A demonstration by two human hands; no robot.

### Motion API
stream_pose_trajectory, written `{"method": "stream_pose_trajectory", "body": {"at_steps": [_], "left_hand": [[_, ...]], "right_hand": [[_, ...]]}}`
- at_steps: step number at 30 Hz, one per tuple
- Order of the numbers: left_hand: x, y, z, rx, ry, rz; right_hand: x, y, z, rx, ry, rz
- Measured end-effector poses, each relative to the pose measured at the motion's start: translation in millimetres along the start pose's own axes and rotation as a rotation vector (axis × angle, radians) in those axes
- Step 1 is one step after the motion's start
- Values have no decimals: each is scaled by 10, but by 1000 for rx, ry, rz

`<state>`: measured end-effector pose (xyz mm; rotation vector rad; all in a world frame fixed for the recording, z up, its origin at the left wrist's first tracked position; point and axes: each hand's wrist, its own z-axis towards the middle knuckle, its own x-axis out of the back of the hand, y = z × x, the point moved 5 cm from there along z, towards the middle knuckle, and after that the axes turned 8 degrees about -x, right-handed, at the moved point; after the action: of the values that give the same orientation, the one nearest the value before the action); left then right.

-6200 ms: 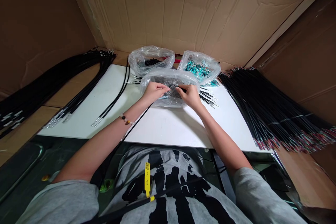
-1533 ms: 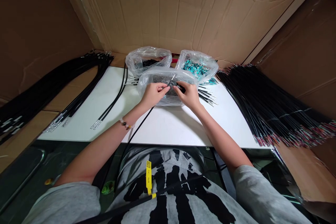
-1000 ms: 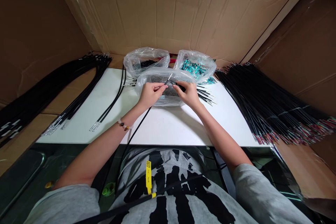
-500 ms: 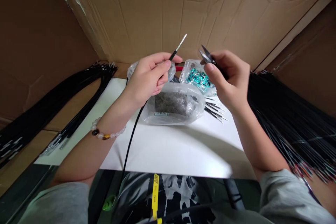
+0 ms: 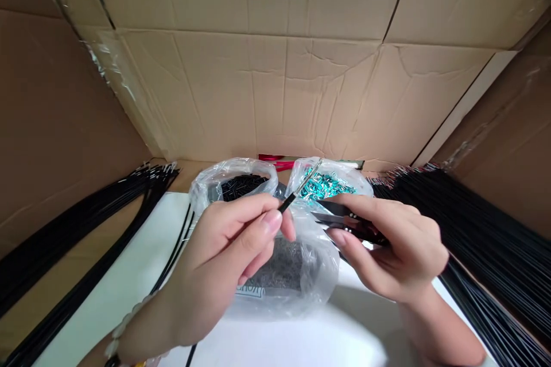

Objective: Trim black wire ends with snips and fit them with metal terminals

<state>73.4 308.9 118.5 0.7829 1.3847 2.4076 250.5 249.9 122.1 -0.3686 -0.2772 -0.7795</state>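
Between the thumb and forefinger of my left hand (image 5: pixel 241 241) is a black cable (image 5: pixel 287 202), its stripped silvery end pointing up and to the right. My right hand (image 5: pixel 396 243) is closed round black thread snips (image 5: pixel 344 222), with the two blades apart and pointing left toward the cable. A small gap separates the blades from the cable end. Below and behind my left hand lies a clear plastic bag (image 5: pixel 316 281) holding a dark, fine mass.
Behind stand a bag of short black pieces (image 5: pixel 243 185) and a bag of teal and silver pieces (image 5: pixel 327 185). Black cable bundles lie at left (image 5: pixel 86 229) and right (image 5: pixel 486 223) on the white tabletop (image 5: pixel 340 332) and beside it. Cardboard walls (image 5: pixel 267 97) enclose the back and sides.
The camera view has tilted up, so more cardboard wall shows. The snips have turned from pointing up-left to pointing left, and sit lower beside the cable. Both hands keep their hold.
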Motion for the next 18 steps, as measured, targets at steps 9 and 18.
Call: {"method": "stream_pose_trajectory", "body": {"at_steps": [9, 18], "left_hand": [[1, -375, 101, 174, -81, -78], [36, -370, 42, 166, -25, -39]], "right_hand": [[-270, 264, -77, -6, 8, -44], [-279, 269, -138, -18, -22, -61]]}}
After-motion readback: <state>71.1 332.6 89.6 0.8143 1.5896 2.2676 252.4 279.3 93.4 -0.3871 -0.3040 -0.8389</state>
